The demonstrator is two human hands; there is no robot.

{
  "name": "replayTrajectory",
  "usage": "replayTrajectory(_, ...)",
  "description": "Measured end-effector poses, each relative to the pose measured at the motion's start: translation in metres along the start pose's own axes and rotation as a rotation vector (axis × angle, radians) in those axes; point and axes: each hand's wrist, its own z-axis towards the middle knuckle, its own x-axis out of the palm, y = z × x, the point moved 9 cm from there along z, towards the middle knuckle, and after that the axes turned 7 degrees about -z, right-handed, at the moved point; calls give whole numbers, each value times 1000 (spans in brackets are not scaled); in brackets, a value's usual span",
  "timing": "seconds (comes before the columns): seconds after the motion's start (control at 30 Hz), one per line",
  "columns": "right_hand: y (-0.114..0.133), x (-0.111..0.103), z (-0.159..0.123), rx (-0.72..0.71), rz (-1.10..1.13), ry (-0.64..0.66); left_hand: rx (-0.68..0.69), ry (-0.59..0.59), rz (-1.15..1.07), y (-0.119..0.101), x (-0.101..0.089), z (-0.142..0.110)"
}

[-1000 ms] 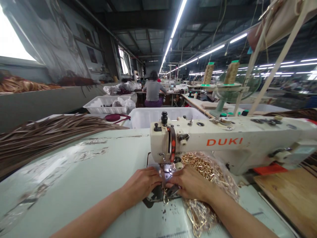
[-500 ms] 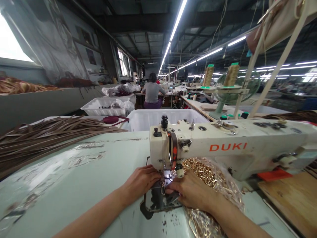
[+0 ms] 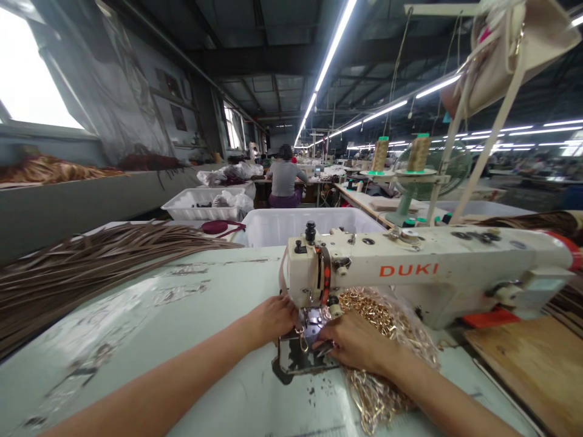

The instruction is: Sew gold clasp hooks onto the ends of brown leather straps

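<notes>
My left hand (image 3: 277, 317) is closed at the left side of the sewing machine's (image 3: 364, 264) needle area, gripping a narrow strap. Part of that strap (image 3: 283, 273) curves up beside the machine head. From the strap's end by the presser foot (image 3: 313, 318), a gold snap hook (image 3: 303, 341) hangs over the dark worn bed plate (image 3: 291, 361). Right of the foot, my right hand (image 3: 350, 340) has its fingers closed round a small dark metal piece, mostly hidden, whose kind I cannot make out.
A clear plastic bag of gold hooks (image 3: 378, 315) lies under the machine arm, beside my right forearm. Brown strips (image 3: 100, 255) are heaped at the left. Behind the machine stands a white bin (image 3: 273, 224). A wooden board (image 3: 528, 352) lies at the right; a person (image 3: 285, 179) sits farther off.
The strap now shows curving up left of the machine head, and the gold hook hangs more plainly in sight. My left hand has tightened its fingers. The whole view has shifted slightly.
</notes>
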Motion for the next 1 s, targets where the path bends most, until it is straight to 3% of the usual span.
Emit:
replayTrajectory(0.13, 7, -23, -19, 117, 69, -58, -212, 16, -152, -1, -21, -36)
replayTrajectory(0.27, 23, -41, -47, 217, 201, -209, -382, -22, -430, -30, -40, -78)
replayTrajectory(0.37, 43, -44, -62, 237, 279, -300, -527, -79, -969, -59, -31, -102)
replayTrajectory(0.47, 65, -40, -69, 222, 370, -365, -675, -212, -1464, -82, -20, -118)
replayTrajectory(0.63, 92, -37, -72, 147, 439, -448, -674, -287, -1493, -96, -25, -129)
replayTrajectory(0.87, 109, -47, -68, 84, 397, -554, -658, -257, -1438, -108, -19, -137)
replayTrajectory(0.93, 111, -49, -72, 73, 400, -600, -666, -319, -1425, -98, -31, -144)
replayTrajectory(1.0, 104, -46, -81, 78, 387, -645, -718, -522, -1371, -66, -65, -165)
